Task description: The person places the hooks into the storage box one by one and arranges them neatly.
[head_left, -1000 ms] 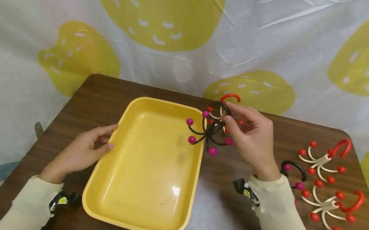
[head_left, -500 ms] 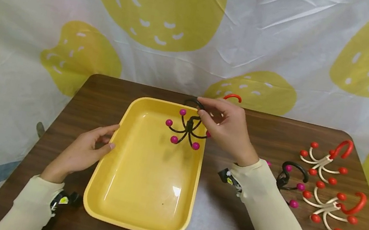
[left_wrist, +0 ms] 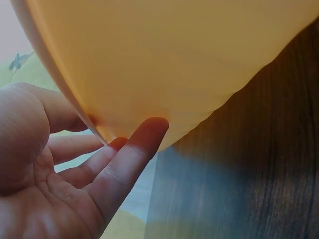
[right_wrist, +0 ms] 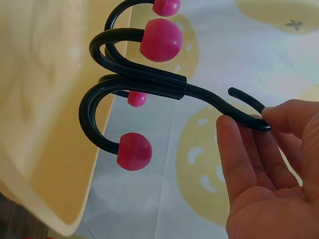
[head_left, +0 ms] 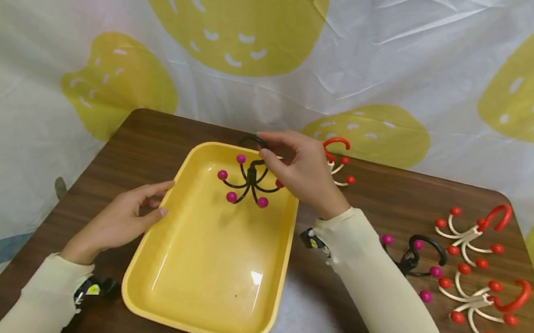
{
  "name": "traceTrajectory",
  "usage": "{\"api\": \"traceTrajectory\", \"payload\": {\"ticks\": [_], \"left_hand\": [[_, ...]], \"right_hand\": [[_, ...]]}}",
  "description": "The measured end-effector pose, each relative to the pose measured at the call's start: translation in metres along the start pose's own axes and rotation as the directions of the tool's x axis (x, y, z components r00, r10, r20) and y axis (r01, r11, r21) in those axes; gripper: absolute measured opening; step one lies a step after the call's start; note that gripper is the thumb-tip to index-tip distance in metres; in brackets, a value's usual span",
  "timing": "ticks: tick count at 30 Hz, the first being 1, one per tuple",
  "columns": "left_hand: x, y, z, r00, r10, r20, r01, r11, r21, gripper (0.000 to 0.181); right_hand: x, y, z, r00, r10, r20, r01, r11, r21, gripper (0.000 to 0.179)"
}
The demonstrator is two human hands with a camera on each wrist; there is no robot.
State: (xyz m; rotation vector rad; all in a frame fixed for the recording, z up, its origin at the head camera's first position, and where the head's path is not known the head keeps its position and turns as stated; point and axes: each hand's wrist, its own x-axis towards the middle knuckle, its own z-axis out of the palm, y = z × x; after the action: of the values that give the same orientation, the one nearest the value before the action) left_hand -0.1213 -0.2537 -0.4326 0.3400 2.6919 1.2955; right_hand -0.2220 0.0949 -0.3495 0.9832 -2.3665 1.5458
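Hanger (head_left: 251,177), black with curved arms and magenta ball tips, is pinched by its hook in right hand (head_left: 301,166), above far end of yellow rectangular plastic tray (head_left: 200,261). Left hand (head_left: 117,221) lightly holds tray's left rim.

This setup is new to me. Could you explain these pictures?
No machine is at work: these are a person's bare hands. The wide view comes from a camera worn on the head; the close-ups come from the wrist cameras. The left hand touches the rim of a yellow tray on a dark wood-grain table. The right hand pinches the hooked handle of a black multi-armed piece with magenta balls, above the tray. Right of the tray are a similar black piece and three white pieces with red balls and handles; one is partly hidden behind the right hand.
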Motion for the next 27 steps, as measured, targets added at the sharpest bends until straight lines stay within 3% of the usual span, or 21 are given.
{"api": "traceTrajectory", "payload": {"ticks": [15, 27], "left_hand": [[-0.004, 0.005, -0.003, 1.0, -0.005, 0.0, 0.005, 0.999, -0.033, 0.061], [-0.001, 0.002, -0.001, 0.999, -0.033, 0.003, 0.033, 0.999, -0.033, 0.061]], "right_hand": [[0.033, 0.008, 0.04, 0.995, 0.026, 0.092, -0.026, 1.0, -0.004, 0.027], [0.045, 0.018, 0.068, 0.976, 0.108, 0.188, -0.101, 0.994, -0.048, 0.024]]}}
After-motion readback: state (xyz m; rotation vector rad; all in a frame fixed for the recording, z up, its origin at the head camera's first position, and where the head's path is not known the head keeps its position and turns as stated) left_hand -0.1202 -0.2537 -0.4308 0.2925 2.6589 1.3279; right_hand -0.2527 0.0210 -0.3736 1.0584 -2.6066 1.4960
